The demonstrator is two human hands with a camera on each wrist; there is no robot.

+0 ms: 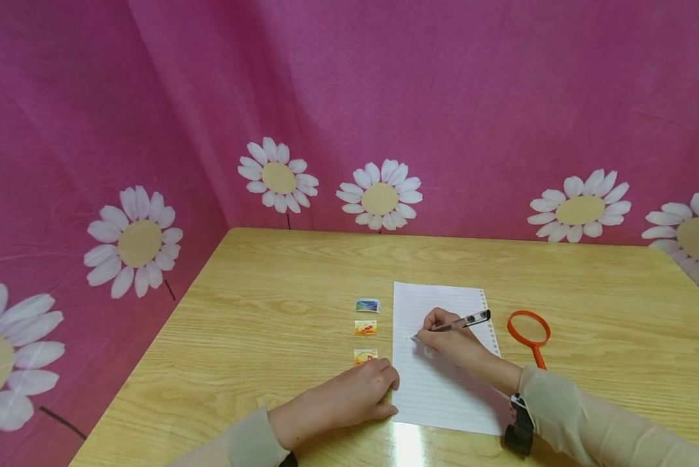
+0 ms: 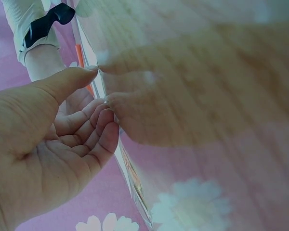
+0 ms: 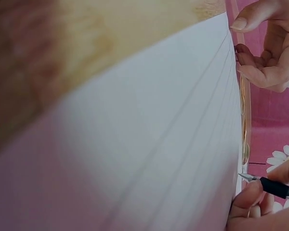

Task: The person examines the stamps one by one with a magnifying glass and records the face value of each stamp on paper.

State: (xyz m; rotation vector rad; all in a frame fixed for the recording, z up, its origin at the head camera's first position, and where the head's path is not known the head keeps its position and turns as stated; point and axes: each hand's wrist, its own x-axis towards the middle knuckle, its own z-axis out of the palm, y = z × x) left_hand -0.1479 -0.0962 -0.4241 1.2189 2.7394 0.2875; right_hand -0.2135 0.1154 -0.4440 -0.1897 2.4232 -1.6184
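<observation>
A lined sheet of paper (image 1: 442,399) with punched holes along its right edge lies on the table. My right hand (image 1: 451,340) rests on it and pinches a clear-barrelled pen (image 1: 468,320), the tip at the paper's upper left part. In the right wrist view, the pen's metal tip and dark grip (image 3: 274,186) show between thumb and fingers. My left hand (image 1: 357,392) rests its loosely bent fingertips at the sheet's left edge; nothing shows inside its palm (image 2: 53,159). Just beyond it, a yellow stamp (image 1: 365,355) is partly covered by the hand.
Above that stamp, a yellow-and-red stamp (image 1: 365,328) and a blue-green stamp (image 1: 368,305) line up left of the paper. A red magnifying glass (image 1: 538,355) lies to the right, its handle end behind my sleeve. A pink flowered curtain (image 1: 454,97) borders the wooden table (image 1: 256,311).
</observation>
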